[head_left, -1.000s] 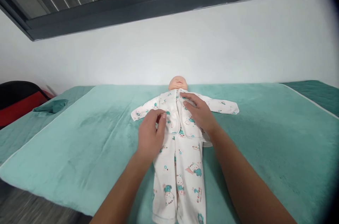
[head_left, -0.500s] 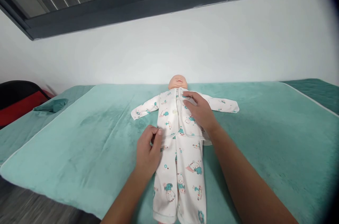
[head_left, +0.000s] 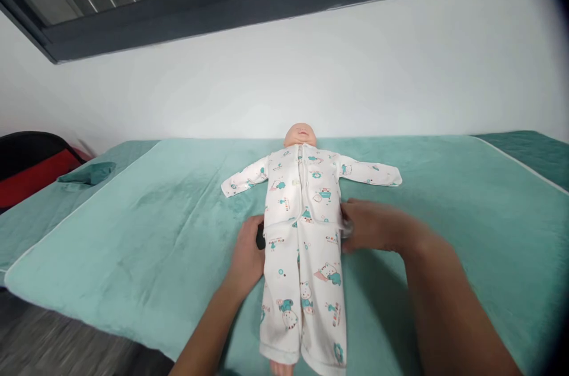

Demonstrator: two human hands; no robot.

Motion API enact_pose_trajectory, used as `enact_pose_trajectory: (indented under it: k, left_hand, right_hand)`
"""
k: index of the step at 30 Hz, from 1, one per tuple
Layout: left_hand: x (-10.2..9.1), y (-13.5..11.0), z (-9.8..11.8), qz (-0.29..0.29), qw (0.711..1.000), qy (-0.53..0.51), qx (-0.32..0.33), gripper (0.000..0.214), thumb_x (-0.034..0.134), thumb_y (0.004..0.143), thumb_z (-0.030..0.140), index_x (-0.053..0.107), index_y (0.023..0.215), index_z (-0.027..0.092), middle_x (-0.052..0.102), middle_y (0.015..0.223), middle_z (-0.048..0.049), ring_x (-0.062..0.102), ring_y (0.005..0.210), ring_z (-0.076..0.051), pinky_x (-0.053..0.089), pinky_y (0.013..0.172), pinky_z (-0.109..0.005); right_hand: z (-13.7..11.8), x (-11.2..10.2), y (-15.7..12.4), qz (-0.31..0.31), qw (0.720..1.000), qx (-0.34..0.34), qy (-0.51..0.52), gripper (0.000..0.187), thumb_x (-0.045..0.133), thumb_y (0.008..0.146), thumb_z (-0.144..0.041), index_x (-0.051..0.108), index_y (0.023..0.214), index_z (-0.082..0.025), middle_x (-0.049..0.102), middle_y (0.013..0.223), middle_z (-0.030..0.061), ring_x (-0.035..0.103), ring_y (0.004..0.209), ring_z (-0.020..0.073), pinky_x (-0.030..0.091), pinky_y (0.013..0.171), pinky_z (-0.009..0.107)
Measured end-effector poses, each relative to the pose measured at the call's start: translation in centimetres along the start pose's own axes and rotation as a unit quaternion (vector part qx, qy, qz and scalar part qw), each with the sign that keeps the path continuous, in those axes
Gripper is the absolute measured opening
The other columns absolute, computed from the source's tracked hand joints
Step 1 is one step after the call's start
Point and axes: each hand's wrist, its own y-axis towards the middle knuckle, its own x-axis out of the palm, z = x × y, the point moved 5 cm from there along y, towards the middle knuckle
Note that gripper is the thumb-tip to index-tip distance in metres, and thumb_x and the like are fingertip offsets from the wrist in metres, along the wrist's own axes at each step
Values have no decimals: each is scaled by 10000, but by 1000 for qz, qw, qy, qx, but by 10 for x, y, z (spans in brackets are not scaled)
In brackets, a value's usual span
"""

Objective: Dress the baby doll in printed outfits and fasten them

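A baby doll (head_left: pixel 300 134) lies on its back with its arms spread sideways. It wears a white printed shirt (head_left: pixel 324 186) with a front opening and matching trousers (head_left: pixel 284 299); a foot shows below one trouser leg. My left hand (head_left: pixel 249 254) is curled against the left side of the doll's waist, closed at the edge of the shirt, its fingertips partly hidden. On the opposite side, my right hand (head_left: pixel 373 225), blurred by motion, has its fingers closed at the shirt's hem by the hip.
The doll lies on a light green padded sheet (head_left: pixel 155 233) with a pale edge. Behind it stands a white wall (head_left: pixel 311 79) under a dark window frame (head_left: pixel 178 20). At the far left are a black and red item (head_left: pixel 31 174) and a small green cloth bundle (head_left: pixel 89 173).
My right hand has moved from the shirt's chest down and outward to the doll's right-hand hip in view. My left hand has shifted slightly and now sits closer against the waist.
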Motion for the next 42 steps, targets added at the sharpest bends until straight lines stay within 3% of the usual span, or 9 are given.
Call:
enact_pose_trajectory:
  k: [3,8,15,23,25,28,32,37,42]
  left_hand:
    - [4,5,3,11,998,56,41,103,560,885,258,608,954,199,624,998,-79,570,926,-230,476,820,-374]
    - [6,3,8,41,993,89,65,144,498,884,198,546,748,200,591,877,-51,534,848,-211,411,747,-332]
    - [-2,-8,3,127,988,92,-8,236,550,807,186,392,633,202,491,695,14,434,666,-152,272,605,-283]
    - [-8,-10,-3,176,981,-34,-67,45,563,831,228,524,853,222,581,822,31,503,741,-146,392,680,-264]
    - [-9,-11,-4,188,979,-49,-69,58,568,819,206,519,846,221,554,787,38,487,715,-138,396,671,-257]
    - [-11,-14,-5,206,974,-91,-31,113,574,783,147,492,813,218,524,780,39,478,714,-130,399,670,-246]
    - [-18,-16,-7,242,951,-190,38,176,530,763,78,534,867,220,553,871,20,539,848,-136,438,806,-257]
    - [-20,20,7,206,954,-216,9,121,559,882,220,640,972,230,634,989,-9,594,921,-151,461,852,-273]
    - [-19,104,50,140,977,-153,48,182,539,904,272,701,961,211,704,1033,-43,625,937,-169,474,833,-287]
  right_hand:
    - [-16,18,0,-95,991,9,-94,274,747,636,-343,507,571,-228,620,656,27,513,545,164,321,517,302]
    - [-21,9,1,-80,991,4,-107,336,592,695,-154,337,486,-222,498,528,14,373,468,121,258,496,300]
    - [-17,6,-9,-169,983,-3,-70,399,580,813,-360,403,482,-225,531,548,11,387,449,119,231,470,308]
    - [-12,-1,-12,-258,965,-34,35,173,552,739,-196,708,684,-247,698,736,-7,600,683,189,396,618,305]
    - [-7,-7,-4,-212,975,-39,57,216,509,721,-139,698,695,-239,720,801,-10,626,757,191,422,665,298]
    - [0,-20,14,10,999,-5,42,238,456,773,-128,665,722,-231,715,845,0,619,799,195,428,705,317]
    - [-19,-21,23,271,949,-45,153,196,475,894,-227,664,946,-231,703,1012,33,623,912,197,462,767,322]
    - [-51,5,34,272,942,-129,146,125,530,912,-277,634,941,-214,650,1009,53,594,939,200,448,866,345]
    - [-40,2,66,303,944,-43,124,218,548,905,-382,587,1007,-193,632,1008,76,586,873,210,441,804,348]
